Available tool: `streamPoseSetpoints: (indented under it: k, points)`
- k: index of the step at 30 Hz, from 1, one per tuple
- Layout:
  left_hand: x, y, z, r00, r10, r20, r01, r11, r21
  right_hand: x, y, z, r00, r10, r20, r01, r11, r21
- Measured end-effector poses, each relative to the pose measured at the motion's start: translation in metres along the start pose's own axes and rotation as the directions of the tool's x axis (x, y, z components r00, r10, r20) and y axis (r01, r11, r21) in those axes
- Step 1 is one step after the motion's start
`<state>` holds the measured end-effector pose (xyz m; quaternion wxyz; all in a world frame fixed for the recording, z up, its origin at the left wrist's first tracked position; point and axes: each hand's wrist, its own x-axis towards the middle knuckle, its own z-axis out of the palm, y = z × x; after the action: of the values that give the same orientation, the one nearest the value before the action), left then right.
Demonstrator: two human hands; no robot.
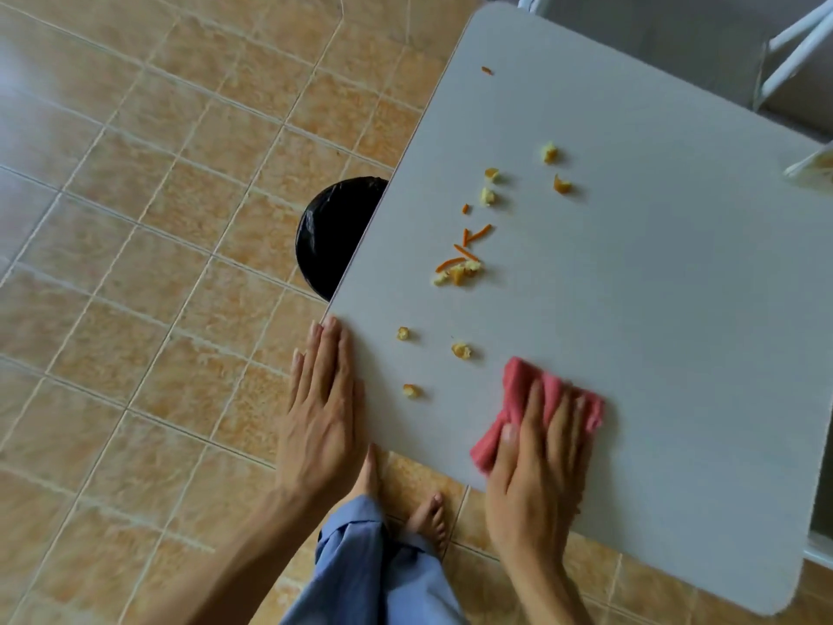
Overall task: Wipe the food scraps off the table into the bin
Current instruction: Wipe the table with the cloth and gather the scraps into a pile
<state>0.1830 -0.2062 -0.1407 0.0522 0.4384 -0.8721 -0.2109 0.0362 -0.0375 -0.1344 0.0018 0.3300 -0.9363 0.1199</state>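
Observation:
Orange and yellow food scraps (464, 263) lie scattered over the left half of the grey table (653, 309). A black-lined bin (336, 232) stands on the floor, half hidden under the table's left edge. My right hand (536, 462) presses flat on a crumpled pink cloth (518, 399) near the table's front edge, just right of the nearest scraps. My left hand (322, 408) rests flat with fingers together at the table's front-left corner, its thumb under the edge, holding nothing.
Tan floor tiles (135, 263) spread to the left. My bare feet (428, 516) and blue trousers (374, 575) are below the table's front edge. A white frame (793, 42) stands beyond the far right corner, and a pale object (811, 166) sits at the right edge.

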Motion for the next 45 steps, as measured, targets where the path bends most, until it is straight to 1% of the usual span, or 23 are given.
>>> streamPoseSetpoints:
  k: [2, 3, 8, 10, 14, 19, 21, 24, 28, 30, 32, 34, 36, 38, 41, 45]
  points:
    - [0.001, -0.002, -0.001, 1.000, 0.013, 0.012, -0.013, 1.000, -0.015, -0.036, -0.017, -0.002, 0.985, -0.158, 0.062, 0.158, 0.987, 0.013]
    - [0.001, -0.003, -0.001, 1.000, 0.015, 0.016, -0.014, 1.000, -0.023, -0.043, -0.025, 0.001, 0.977, -0.199, 0.080, 0.198, 0.980, 0.020]
    - [0.000, -0.003, 0.001, 1.000, 0.008, 0.012, -0.007, 0.998, -0.057, -0.011, -0.063, 0.020, 0.934, -0.307, 0.180, 0.300, 0.952, 0.066]
    - [0.000, -0.002, 0.002, 1.000, -0.007, 0.005, 0.007, 0.998, -0.063, 0.011, -0.076, 0.029, 0.940, -0.291, 0.178, 0.288, 0.957, 0.047]
    - [0.000, 0.006, 0.004, 0.999, -0.050, -0.014, 0.049, 0.997, -0.058, 0.068, -0.101, 0.042, 0.967, -0.227, 0.116, 0.228, 0.974, 0.006]
    - [0.002, 0.009, 0.007, 0.996, -0.083, -0.019, 0.082, 0.995, -0.061, 0.116, -0.110, 0.051, 0.972, -0.225, 0.065, 0.225, 0.974, 0.009]
    - [0.001, 0.008, 0.006, 0.997, -0.072, -0.023, 0.071, 0.996, -0.054, 0.117, -0.109, 0.050, 0.973, -0.224, 0.063, 0.223, 0.975, 0.019]
    - [0.000, 0.007, 0.004, 0.999, -0.049, -0.015, 0.048, 0.997, -0.060, 0.098, -0.104, 0.044, 0.982, -0.183, 0.050, 0.182, 0.983, 0.021]
    - [0.000, 0.005, 0.000, 0.999, -0.044, -0.001, 0.043, 0.994, -0.097, 0.039, -0.089, 0.034, 0.985, -0.128, 0.112, 0.127, 0.992, 0.015]
    - [0.001, 0.006, 0.000, 0.999, -0.037, -0.002, 0.037, 0.992, -0.119, 0.006, -0.084, 0.029, 0.972, -0.191, 0.137, 0.188, 0.982, 0.034]
    - [0.002, 0.005, 0.001, 0.999, -0.035, -0.002, 0.034, 0.989, -0.147, -0.011, -0.086, 0.028, 0.936, -0.302, 0.179, 0.294, 0.953, 0.070]
    - [0.004, 0.004, 0.002, 0.999, -0.050, -0.011, 0.047, 0.984, -0.169, 0.001, -0.092, 0.030, 0.906, -0.372, 0.201, 0.361, 0.928, 0.089]
    - [0.004, 0.003, 0.002, 0.998, -0.057, -0.006, 0.055, 0.982, -0.183, 0.028, -0.102, 0.037, 0.904, -0.388, 0.178, 0.378, 0.921, 0.091]
    - [0.002, 0.003, 0.002, 0.999, -0.041, 0.000, 0.040, 0.984, -0.174, 0.059, -0.116, 0.045, 0.922, -0.350, 0.164, 0.339, 0.936, 0.094]
    - [0.000, 0.003, 0.001, 0.999, -0.036, 0.006, 0.036, 0.995, -0.097, 0.098, -0.137, 0.052, 0.959, -0.257, 0.115, 0.250, 0.965, 0.075]
    - [-0.001, 0.005, 0.003, 0.998, -0.055, -0.006, 0.055, 0.998, -0.041, 0.122, -0.149, 0.052, 0.979, -0.193, 0.067, 0.188, 0.979, 0.078]
